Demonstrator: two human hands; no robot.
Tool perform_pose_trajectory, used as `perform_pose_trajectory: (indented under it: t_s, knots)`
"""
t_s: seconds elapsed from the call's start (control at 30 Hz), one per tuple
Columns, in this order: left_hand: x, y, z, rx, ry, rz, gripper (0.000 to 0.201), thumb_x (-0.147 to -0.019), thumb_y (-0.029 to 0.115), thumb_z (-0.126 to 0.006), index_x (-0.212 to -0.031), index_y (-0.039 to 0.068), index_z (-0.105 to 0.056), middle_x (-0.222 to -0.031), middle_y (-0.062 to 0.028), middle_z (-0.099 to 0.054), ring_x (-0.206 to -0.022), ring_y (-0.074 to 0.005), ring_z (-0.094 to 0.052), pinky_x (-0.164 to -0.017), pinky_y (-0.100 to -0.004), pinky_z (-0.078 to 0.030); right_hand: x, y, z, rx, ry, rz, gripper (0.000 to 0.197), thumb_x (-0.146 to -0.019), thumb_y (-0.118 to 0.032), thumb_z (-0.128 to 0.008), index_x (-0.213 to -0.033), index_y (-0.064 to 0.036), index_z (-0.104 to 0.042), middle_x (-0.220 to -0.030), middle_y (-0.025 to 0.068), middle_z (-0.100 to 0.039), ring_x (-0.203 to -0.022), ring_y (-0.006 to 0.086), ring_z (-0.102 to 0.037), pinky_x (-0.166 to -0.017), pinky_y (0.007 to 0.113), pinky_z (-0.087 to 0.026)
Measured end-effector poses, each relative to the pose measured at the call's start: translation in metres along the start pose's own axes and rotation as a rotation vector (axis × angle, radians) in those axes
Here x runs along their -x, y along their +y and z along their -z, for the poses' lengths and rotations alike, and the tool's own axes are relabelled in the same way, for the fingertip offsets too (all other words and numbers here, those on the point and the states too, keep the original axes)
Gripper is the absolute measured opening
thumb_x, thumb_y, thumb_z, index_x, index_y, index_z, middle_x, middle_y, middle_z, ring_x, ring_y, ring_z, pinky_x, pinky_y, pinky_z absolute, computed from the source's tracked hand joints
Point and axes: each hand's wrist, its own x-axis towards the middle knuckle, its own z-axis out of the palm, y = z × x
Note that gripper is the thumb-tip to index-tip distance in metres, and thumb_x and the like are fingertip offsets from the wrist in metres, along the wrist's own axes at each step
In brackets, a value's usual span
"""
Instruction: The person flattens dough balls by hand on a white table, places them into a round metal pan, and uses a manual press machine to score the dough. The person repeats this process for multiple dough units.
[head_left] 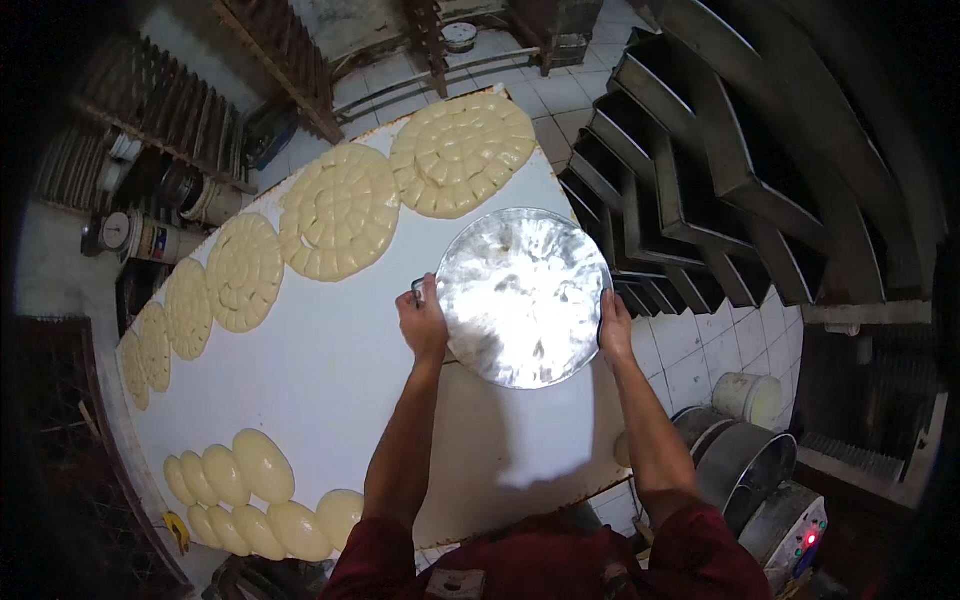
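Note:
A round shiny metal tray (522, 295) sits tilted over the right side of a long white table (330, 390). My left hand (423, 322) grips its left rim, fingers curled over the edge. On the opposite rim my right hand (614, 328) holds the tray too. Just beyond the tray lies a round scored dough disc (462, 152), pressed into small segments. More such discs (338, 212) run in a row along the table's far edge toward the left.
Several smooth dough balls (245, 490) cluster at the table's near left corner. Dark metal shelving (720, 170) rises close on the right. Metal pots (745, 465) and a white bucket (750, 395) stand on the tiled floor at lower right. Wooden racks (180, 110) line the far left.

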Motion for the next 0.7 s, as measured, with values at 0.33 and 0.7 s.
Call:
perform_pose_trajectory:
  t_s: [0.33,0.7]
  knots:
    - [0.201,0.049,0.271,0.835,-0.591,-0.126,0.105,-0.088,0.044,-0.083,-0.171,0.008,-0.030,-0.174,-0.0258,-0.030,-0.158,-0.0387,-0.039,-0.119,-0.0434,-0.047,0.205,-0.018,0.057,-0.767,-0.658,-0.546,0.067,-0.091,-0.024,-0.064,-0.153,-0.0025,-0.057,-0.135,0.0174,-0.070,-0.123,0.0311,-0.068,-0.111,0.045,-0.052]
    - [0.136,-0.177,0.378,0.343,-0.185,0.173,0.044,-0.079,-0.010,-0.066,-0.123,-0.007,-0.068,-0.100,-0.0092,-0.075,-0.086,-0.0187,-0.072,-0.083,-0.0337,-0.060,0.232,0.048,-0.134,-0.070,-0.658,0.228,0.060,-0.089,-0.006,-0.071,-0.148,0.0008,-0.063,-0.139,0.0241,-0.071,-0.130,0.0355,-0.068,-0.114,0.042,-0.050]
